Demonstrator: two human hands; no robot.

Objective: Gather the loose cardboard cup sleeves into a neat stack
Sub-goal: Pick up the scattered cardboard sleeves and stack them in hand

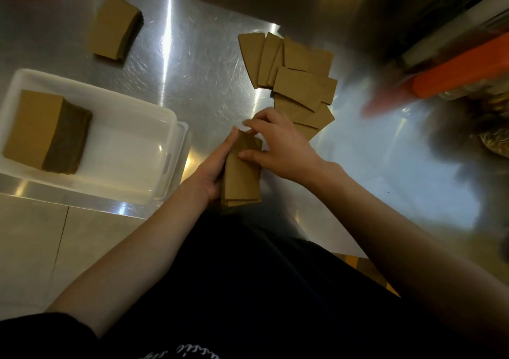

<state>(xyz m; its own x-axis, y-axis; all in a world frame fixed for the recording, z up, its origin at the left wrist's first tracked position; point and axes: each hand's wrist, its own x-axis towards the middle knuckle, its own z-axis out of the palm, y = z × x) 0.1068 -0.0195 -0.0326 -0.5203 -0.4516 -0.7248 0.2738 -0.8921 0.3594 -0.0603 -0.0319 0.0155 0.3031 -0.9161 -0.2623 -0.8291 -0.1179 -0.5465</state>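
Observation:
A small bundle of brown cardboard cup sleeves (241, 182) stands on edge at the near rim of the steel table. My left hand (217, 168) clasps its left side. My right hand (278, 146) rests on its top and right side, fingers curled over the upper edge. Just beyond my right hand, several loose sleeves (297, 83) lie fanned and overlapping on the table. A neat stack of sleeves (115, 28) sits at the far left. Another thick stack (35, 127) lies inside a white plastic tray (132, 110).
The steel table (192, 77) has bare surface between the tray and the loose sleeves. At the right, blurred, are an orange object (462, 69) and dark rounded items (482, 138). Pale floor tiles (33, 248) show below the table's front edge.

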